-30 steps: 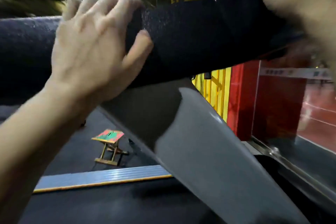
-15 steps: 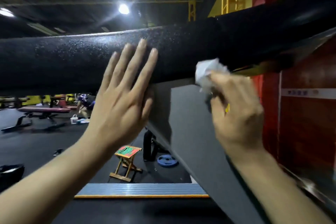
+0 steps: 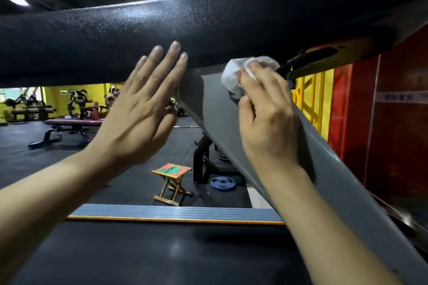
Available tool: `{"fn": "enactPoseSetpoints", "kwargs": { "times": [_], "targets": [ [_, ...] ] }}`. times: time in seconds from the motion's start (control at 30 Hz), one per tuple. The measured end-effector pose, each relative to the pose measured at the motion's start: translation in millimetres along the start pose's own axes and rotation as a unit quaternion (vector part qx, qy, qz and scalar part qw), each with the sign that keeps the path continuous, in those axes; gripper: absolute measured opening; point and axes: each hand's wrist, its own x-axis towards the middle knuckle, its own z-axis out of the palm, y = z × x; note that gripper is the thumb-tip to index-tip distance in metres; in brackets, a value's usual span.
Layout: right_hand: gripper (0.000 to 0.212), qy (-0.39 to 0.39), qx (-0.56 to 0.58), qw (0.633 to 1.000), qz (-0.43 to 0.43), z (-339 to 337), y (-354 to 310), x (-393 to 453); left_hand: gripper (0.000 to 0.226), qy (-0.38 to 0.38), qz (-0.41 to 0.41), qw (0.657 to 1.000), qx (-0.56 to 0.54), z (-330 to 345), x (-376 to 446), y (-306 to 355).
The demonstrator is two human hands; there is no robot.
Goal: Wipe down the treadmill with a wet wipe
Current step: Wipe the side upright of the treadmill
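The left hand (image 3: 139,113) is open flat, with its fingers straight and close together. The fingertips (image 3: 174,47) reach up to the big black bar (image 3: 115,37) of the treadmill, which runs across the top. This hand holds nothing.

The right hand (image 3: 268,118) has its fingers curled over a white wet wipe (image 3: 234,74). It presses the scrunched wipe on the gray slanted post (image 3: 335,180), just under the black bar.

Down below lies the black treadmill belt (image 3: 162,254), with a blue strip (image 3: 176,211) at its far end. Past that, a small folding stool (image 3: 172,183) stands on the dark floor, near a round blue weight (image 3: 222,183). A gym bench (image 3: 69,126) sits far off on the left, and 2 lamps shine overhead.
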Motion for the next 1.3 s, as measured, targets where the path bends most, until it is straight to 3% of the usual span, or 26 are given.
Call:
{"fn": "enactPoseSetpoints", "kwargs": {
  "times": [0.07, 0.23, 0.4, 0.6, 0.7, 0.87, 1.1, 1.2, 1.3],
  "targets": [
    [0.040, 0.008, 0.006, 1.000, 0.019, 13.5, -20.2, -3.2, 0.091, 0.011, -0.001, 1.000, -0.027, 1.5, 0.9, -0.3],
    [0.034, -0.065, -0.008, 0.991, -0.119, 17.0, -22.9, -15.7, 0.084, 0.071, -0.005, 0.997, 0.036, 1.1, -1.5, -15.7],
    [0.033, 0.020, 0.011, 1.000, -0.011, 28.1, -30.8, -13.1, 0.093, 0.085, -0.033, 0.994, 0.059, 13.4, -2.8, -19.6],
    [0.016, -0.060, 0.007, 0.988, -0.145, 51.3, -56.9, -19.1, 0.081, 0.112, -0.024, 0.992, 0.052, 19.1, -2.9, -26.0],
    [0.030, -0.082, -0.009, 0.991, -0.104, 28.0, -38.1, -33.6, 0.096, 0.100, -0.028, 0.993, 0.055, 17.8, -4.3, -26.2],
    [0.023, -0.044, -0.033, 0.998, 0.007, 4.9, -31.1, -56.4, 0.100, 0.088, -0.024, 0.995, 0.051, 16.6, -3.7, -23.9],
    [0.019, -0.070, -0.018, 0.994, -0.083, 53.7, -70.3, -21.6, 0.087, 0.082, -0.017, 0.995, 0.048, 13.0, -5.5, -29.0],
    [0.032, -0.111, -0.040, 0.990, -0.073, 24.3, -49.3, -63.0, 0.092, 0.066, -0.024, 0.996, 0.060, 9.7, -6.1, -27.3],
    [0.029, -0.093, -0.074, 0.992, -0.050, -18.2, -19.2, -109.0, 0.094, 0.064, -0.035, 0.996, 0.061, 9.6, -5.4, -22.7]
  ]
}}
